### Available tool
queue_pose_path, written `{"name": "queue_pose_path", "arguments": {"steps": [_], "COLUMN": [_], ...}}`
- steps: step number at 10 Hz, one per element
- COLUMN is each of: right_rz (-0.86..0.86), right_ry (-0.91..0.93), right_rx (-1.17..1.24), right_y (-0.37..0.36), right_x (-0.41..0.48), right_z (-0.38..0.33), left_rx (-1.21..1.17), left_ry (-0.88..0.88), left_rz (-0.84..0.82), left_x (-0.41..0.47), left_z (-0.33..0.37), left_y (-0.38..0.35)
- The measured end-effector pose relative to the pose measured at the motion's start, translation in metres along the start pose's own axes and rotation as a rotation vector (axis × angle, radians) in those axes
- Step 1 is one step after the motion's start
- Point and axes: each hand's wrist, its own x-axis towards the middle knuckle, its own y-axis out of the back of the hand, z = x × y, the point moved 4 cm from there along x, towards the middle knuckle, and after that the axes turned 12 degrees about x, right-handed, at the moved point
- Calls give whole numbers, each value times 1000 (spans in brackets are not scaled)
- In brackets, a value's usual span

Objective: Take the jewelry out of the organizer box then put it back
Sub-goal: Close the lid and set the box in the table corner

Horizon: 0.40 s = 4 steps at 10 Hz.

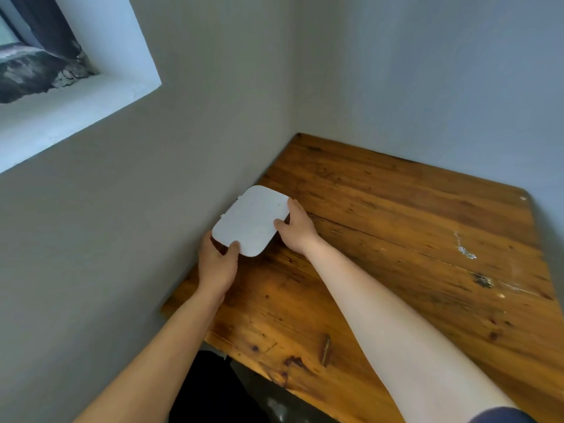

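Both hands: left (pixel 217 265), right (pixel 297 228), gripping closed white organizer box (pixel 250 219).

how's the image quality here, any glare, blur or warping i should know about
Head view: wide-angle warping bends the wall edges and window; the white box lid is nearly blown out, showing little detail; soft sheen on the table; the chain is small and blurry; both hands look sharp, left, right.

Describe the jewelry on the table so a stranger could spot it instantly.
Start at the wooden table in the wall corner. Far right of the white organizer box held by both hands, a small silvery chain lies alone on bare wood, the only glinting thing.
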Motion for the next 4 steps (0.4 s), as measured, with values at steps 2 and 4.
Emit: {"name": "queue_pose_path", "arguments": {"steps": [2, 4], "right_rz": [-70, 77], "right_ry": [-23, 178], "right_rx": [27, -8], "right_y": [7, 58], "right_x": [-5, -59], "right_z": [7, -39], "left_rx": [41, 373], "left_ry": [-90, -132], "left_rz": [9, 14], "left_x": [-4, -13], "left_z": [-8, 1], "left_y": [-3, -3]}}
